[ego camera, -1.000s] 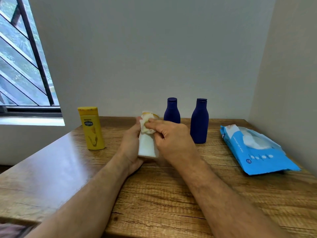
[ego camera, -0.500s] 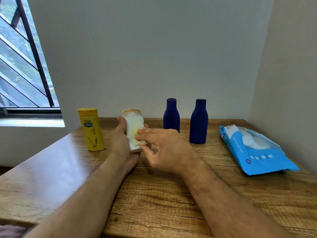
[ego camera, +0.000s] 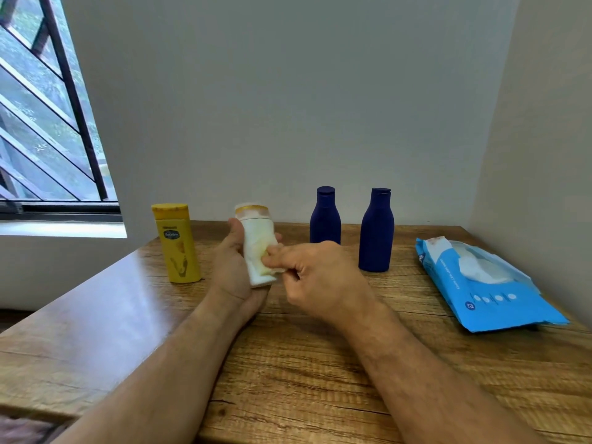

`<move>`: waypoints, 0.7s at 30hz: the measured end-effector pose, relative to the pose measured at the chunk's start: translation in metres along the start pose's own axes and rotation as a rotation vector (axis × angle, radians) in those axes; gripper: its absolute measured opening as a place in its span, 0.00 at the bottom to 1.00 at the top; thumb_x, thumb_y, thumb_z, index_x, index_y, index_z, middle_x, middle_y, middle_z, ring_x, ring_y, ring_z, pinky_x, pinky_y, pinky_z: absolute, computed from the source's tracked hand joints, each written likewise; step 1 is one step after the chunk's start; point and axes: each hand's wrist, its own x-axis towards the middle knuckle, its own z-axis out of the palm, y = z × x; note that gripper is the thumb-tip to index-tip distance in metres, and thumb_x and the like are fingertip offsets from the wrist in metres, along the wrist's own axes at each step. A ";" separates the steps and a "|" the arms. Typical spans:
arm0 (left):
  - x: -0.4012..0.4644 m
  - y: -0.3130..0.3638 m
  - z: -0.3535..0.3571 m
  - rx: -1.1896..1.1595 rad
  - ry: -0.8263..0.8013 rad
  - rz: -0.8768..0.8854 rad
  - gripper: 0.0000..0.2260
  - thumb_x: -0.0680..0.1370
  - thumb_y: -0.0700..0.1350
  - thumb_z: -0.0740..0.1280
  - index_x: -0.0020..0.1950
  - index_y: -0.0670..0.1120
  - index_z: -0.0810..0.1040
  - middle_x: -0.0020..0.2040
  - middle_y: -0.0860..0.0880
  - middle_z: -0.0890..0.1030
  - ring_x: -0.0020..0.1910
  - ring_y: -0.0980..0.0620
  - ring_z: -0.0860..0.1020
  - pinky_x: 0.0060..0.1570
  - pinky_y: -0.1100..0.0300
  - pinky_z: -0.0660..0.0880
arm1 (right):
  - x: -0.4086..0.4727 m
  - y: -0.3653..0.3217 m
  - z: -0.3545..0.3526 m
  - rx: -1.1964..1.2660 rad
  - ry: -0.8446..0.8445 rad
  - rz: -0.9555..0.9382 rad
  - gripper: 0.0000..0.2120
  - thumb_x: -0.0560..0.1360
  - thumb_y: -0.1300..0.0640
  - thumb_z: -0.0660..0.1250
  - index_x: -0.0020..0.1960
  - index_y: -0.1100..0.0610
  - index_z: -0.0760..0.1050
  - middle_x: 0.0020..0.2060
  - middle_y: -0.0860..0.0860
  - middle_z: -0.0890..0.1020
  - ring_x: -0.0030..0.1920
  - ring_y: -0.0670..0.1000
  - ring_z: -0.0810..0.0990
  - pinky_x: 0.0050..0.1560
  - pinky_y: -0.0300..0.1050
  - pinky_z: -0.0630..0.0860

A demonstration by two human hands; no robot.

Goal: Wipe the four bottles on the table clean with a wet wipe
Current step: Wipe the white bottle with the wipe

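Since half a second ago: right hand [ego camera: 320, 277], pinching wet wipe [ego camera: 272, 267], lower on white bottle [ego camera: 259, 248]. Left hand [ego camera: 234, 267] wraps that bottle, held above table [ego camera: 320, 363]. Step: wiping its body. Next, likely: turn bottle, cover unwiped side.

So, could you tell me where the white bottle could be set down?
Bare wood lies between the yellow bottle and the left blue bottle, and along the table's near left. It is crowded between the right blue bottle and the wipes pack.
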 end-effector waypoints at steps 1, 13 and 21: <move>0.003 0.002 -0.002 -0.033 0.036 -0.006 0.27 0.82 0.63 0.56 0.61 0.39 0.75 0.43 0.41 0.79 0.38 0.47 0.78 0.42 0.53 0.79 | 0.000 -0.001 -0.001 -0.001 -0.046 -0.001 0.17 0.76 0.61 0.67 0.63 0.52 0.79 0.62 0.46 0.81 0.64 0.42 0.76 0.68 0.39 0.71; 0.010 0.006 -0.008 -0.204 0.102 -0.111 0.22 0.83 0.51 0.56 0.70 0.38 0.74 0.66 0.34 0.79 0.55 0.39 0.81 0.59 0.47 0.78 | 0.003 0.005 0.000 0.215 0.246 0.188 0.15 0.78 0.62 0.66 0.62 0.51 0.81 0.57 0.45 0.83 0.56 0.41 0.79 0.60 0.34 0.75; 0.015 0.001 -0.008 -0.216 0.117 -0.145 0.20 0.85 0.47 0.56 0.70 0.33 0.70 0.54 0.34 0.82 0.46 0.43 0.82 0.44 0.54 0.83 | 0.003 0.004 0.005 0.128 0.258 0.103 0.16 0.79 0.60 0.66 0.66 0.52 0.77 0.62 0.46 0.81 0.61 0.41 0.78 0.62 0.36 0.75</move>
